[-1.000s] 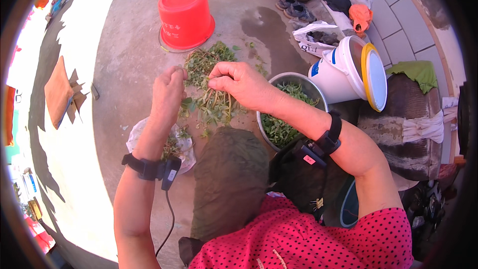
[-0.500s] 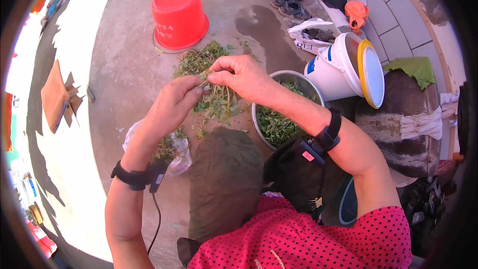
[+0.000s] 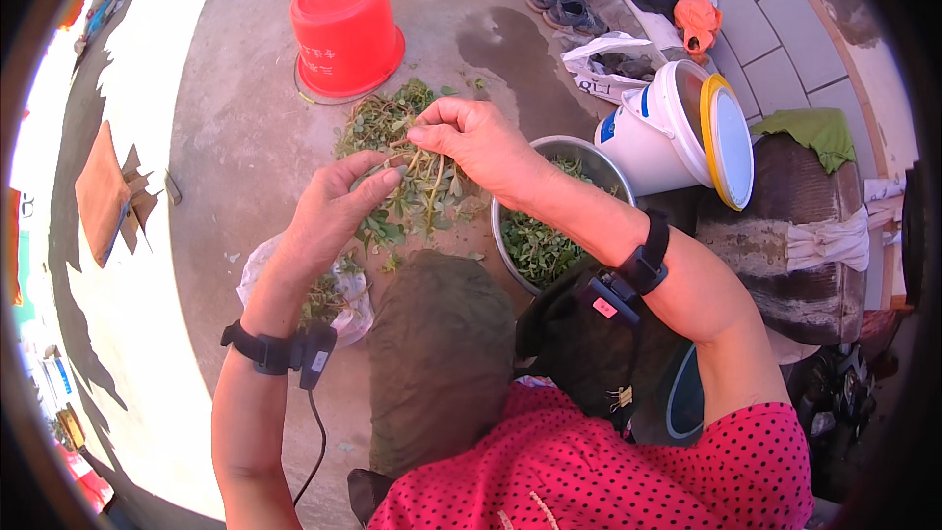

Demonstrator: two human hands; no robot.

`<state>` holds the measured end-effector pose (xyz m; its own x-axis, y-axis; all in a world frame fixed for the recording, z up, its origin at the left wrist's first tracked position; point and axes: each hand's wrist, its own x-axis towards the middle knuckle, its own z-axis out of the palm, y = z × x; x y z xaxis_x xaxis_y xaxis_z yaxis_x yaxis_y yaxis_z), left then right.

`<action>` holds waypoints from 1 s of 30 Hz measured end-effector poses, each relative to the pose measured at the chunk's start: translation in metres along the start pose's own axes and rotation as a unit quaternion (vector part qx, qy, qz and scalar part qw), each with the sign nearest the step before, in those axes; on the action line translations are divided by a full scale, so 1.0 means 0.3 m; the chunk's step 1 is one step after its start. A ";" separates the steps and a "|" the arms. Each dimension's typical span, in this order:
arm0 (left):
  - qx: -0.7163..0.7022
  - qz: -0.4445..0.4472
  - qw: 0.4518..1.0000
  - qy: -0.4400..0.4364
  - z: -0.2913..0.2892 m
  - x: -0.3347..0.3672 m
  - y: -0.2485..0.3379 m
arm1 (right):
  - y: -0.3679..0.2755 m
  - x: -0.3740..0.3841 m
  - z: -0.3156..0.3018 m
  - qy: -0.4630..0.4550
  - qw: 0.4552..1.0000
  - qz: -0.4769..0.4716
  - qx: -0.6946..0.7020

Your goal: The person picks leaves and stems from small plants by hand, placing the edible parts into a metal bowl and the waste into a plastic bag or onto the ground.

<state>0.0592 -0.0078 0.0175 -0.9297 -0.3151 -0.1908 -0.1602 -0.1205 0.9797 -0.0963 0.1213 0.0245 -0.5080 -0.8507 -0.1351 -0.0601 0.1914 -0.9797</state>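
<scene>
Bowl (image 3: 599, 161) holds leafy greens (image 3: 538, 243); plastic bag (image 3: 359, 310) holds sprigs (image 3: 322, 298); bucket (image 3: 345, 37) overturned.

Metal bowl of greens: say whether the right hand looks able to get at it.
Probably yes: the bowl stands close by, uncovered, with only the right forearm over part of it. The right hand, though, seems to be pinching at the plants.

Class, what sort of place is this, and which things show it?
Probably a household yard: concrete-looking ground lies partly in bright sunlight, with an upturned red bucket and a pair of shoes on it.
</scene>
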 end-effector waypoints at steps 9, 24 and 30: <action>0.077 0.027 0.996 0.031 -0.029 0.030 0.024 | 0.009 0.014 -0.008 -0.056 0.998 -0.001 -0.042; -0.071 -0.044 0.995 0.059 -0.116 0.054 -0.008 | -0.029 -0.008 0.013 -0.003 0.998 -0.020 -0.055; -0.031 -0.065 0.997 -0.028 -0.017 0.030 -0.009 | -0.008 0.002 0.010 0.017 0.994 -0.028 -0.109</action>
<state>0.0527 -0.0151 0.0129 -0.9203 -0.2396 -0.3094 -0.2605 -0.2152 0.9412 -0.0940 0.1189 0.0264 -0.5276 -0.8464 -0.0722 -0.2713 0.2484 -0.9299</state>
